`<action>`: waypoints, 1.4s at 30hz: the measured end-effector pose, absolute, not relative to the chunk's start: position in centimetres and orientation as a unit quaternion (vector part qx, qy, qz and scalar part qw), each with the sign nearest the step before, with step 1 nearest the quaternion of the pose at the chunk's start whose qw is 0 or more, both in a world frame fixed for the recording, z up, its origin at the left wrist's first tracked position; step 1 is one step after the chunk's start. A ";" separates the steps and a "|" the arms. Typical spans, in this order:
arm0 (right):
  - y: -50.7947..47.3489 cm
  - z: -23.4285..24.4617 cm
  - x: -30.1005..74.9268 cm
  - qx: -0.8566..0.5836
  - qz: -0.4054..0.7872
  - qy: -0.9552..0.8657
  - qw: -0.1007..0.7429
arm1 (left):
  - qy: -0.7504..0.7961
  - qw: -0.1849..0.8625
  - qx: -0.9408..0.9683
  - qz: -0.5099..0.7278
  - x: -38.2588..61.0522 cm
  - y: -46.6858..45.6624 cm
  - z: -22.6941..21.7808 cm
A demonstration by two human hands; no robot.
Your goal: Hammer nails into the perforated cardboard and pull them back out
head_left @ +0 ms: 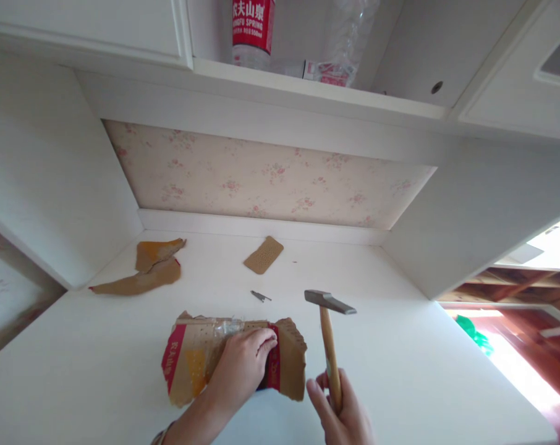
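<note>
My left hand [241,366] rests on a torn piece of brown cardboard [191,361] with red print and clear tape, lying on the white desk [400,371]. Its fingers are curled together in a pinch at the cardboard's upper middle; whatever is between them is too small to see. My right hand [342,414] grips the wooden handle of a hammer [329,334], held upright with its metal head raised just right of the cardboard. A small nail or metal bit [260,296] lies on the desk behind the cardboard.
Two torn cardboard scraps [145,272] lie at the back left, and a small perforated brown piece [264,254] at the back middle. A shelf overhead holds a red-labelled water bottle [253,28] and a plastic bag [345,43]. The desk's right edge drops to a wooden floor.
</note>
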State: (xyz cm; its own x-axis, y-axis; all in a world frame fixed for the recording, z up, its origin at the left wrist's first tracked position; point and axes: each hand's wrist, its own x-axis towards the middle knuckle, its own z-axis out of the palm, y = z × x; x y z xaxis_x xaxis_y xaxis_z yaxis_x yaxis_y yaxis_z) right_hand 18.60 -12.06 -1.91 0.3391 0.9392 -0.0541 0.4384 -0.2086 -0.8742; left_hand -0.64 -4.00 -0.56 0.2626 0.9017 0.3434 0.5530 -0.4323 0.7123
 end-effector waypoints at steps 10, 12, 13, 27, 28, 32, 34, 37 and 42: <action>-9.6 -0.8 17.9 -0.684 0.367 -0.451 0.440 | 0.475 0.234 0.761 0.374 -0.7 -4.0 -0.8; -9.5 -0.8 17.6 -0.681 0.372 -0.458 0.434 | 0.475 0.232 0.761 0.375 -0.7 -4.0 -0.8; -9.4 -0.8 17.5 -0.676 0.381 -0.458 0.434 | 0.475 0.232 0.761 0.376 -0.7 -4.0 -0.7; -8.1 1.4 16.8 -0.612 0.454 -0.425 0.489 | 0.481 0.257 0.751 0.373 -0.8 -3.8 1.2; -8.1 1.7 16.8 -0.606 0.472 -0.413 0.489 | 0.481 0.258 0.750 0.373 -0.8 -3.8 1.5; -8.4 2.3 17.3 -0.592 0.545 -0.355 0.475 | 0.482 0.264 0.748 0.373 -0.6 -4.1 2.3; -8.5 2.1 17.7 -0.592 0.554 -0.340 0.477 | 0.479 0.264 0.751 0.370 -0.3 -4.2 2.4; -8.6 1.2 18.2 -0.593 0.559 -0.333 0.474 | 0.471 0.257 0.759 0.369 0.2 -4.4 2.1; -8.6 0.1 18.3 -0.598 0.559 -0.335 0.467 | 0.461 0.234 0.768 0.378 0.5 -4.7 1.0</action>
State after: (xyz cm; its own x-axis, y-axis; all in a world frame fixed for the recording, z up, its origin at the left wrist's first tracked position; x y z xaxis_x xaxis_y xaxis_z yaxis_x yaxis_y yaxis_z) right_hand 18.31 -8.63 0.10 0.1513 0.9228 -0.3545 -0.1212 -0.3386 -0.9331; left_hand 0.48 -4.72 1.00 0.2880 0.8854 0.3649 0.5315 -0.4647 0.7082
